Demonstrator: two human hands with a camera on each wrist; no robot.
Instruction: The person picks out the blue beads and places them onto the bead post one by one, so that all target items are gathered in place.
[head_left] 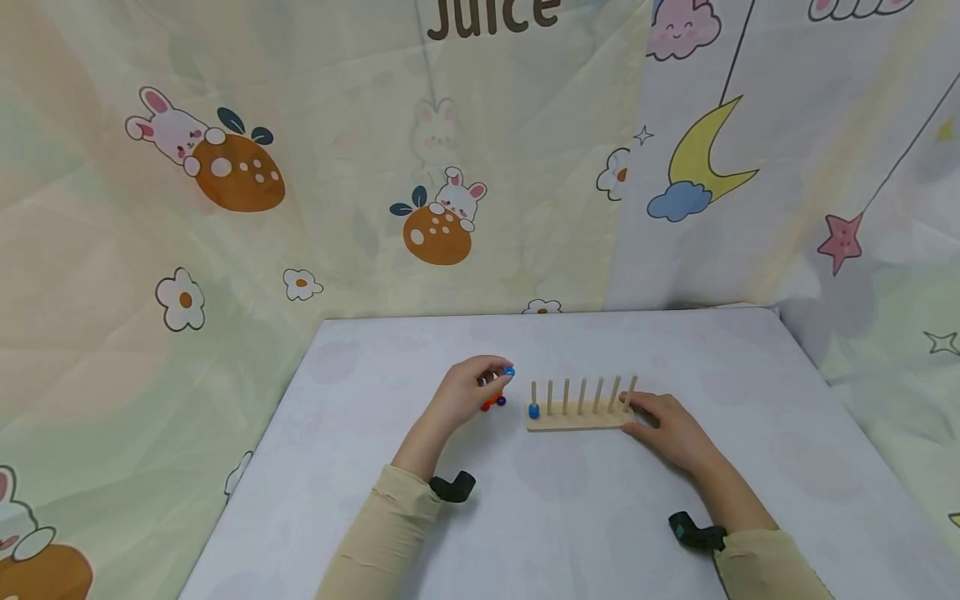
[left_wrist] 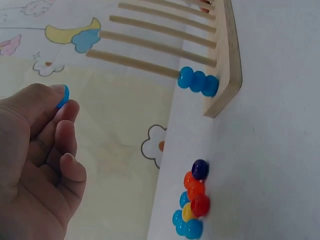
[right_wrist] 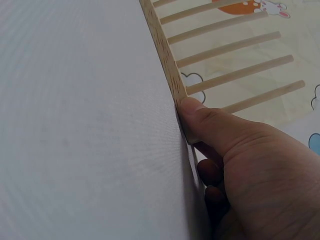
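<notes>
Between thumb and index finger, my left hand [head_left: 467,387] pinches a blue bead [left_wrist: 63,97], raised above the table to the left of a wooden peg rack [head_left: 577,422]. The rack has a row of upright pegs on a flat base. On its leftmost peg sit three blue beads [left_wrist: 198,81], stacked at the bottom; the other pegs in view bear no beads. My right hand [head_left: 671,429] grips the rack's right end, with the thumb [right_wrist: 192,106] on the near edge of the base. Its other fingers are partly hidden behind the base.
A cluster of loose beads, including a dark blue bead [left_wrist: 200,169], a red bead [left_wrist: 200,205] and a yellow bead [left_wrist: 188,212], lies on the white table [head_left: 585,500] left of the rack. A printed cloth [head_left: 337,167] hangs behind the table.
</notes>
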